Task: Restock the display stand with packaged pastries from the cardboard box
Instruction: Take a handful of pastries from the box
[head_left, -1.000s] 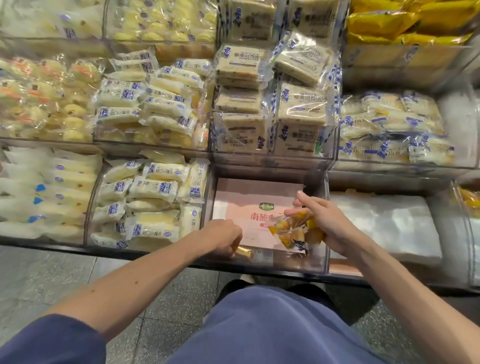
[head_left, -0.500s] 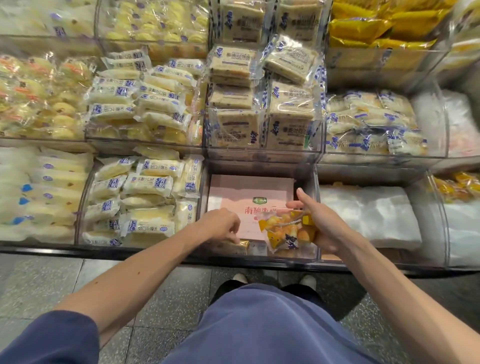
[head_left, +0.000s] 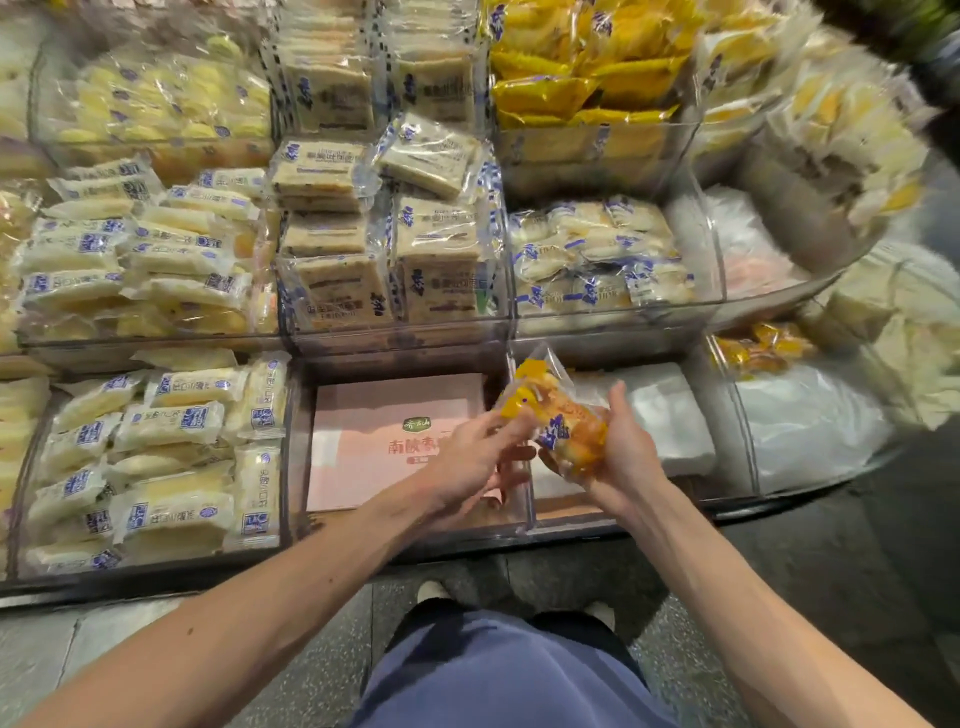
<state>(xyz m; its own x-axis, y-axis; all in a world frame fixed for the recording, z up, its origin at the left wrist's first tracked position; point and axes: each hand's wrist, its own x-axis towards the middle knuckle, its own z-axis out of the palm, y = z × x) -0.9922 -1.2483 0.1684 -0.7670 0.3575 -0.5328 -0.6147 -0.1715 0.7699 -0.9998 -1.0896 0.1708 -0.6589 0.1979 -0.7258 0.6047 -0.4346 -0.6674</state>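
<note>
A clear packet of orange-yellow pastries with blue print is held up over the divider between two lower bins of the clear display stand. My right hand grips it from the right and below. My left hand reaches in from the left, and its thumb and forefinger pinch the packet's yellow end. A flat pink carton lies on the floor of the centre bin, below my left hand. No open cardboard box is in view.
Bins to the left and above are packed with pale cake packets and square sandwich packs. White wrapping fills the bin on the right, and more orange packets sit further right. Grey floor tiles lie below.
My left hand has come up out of the centre bin to the packet. My right hand has raised the packet and shifted it right, above the divider. The view has swung.
</note>
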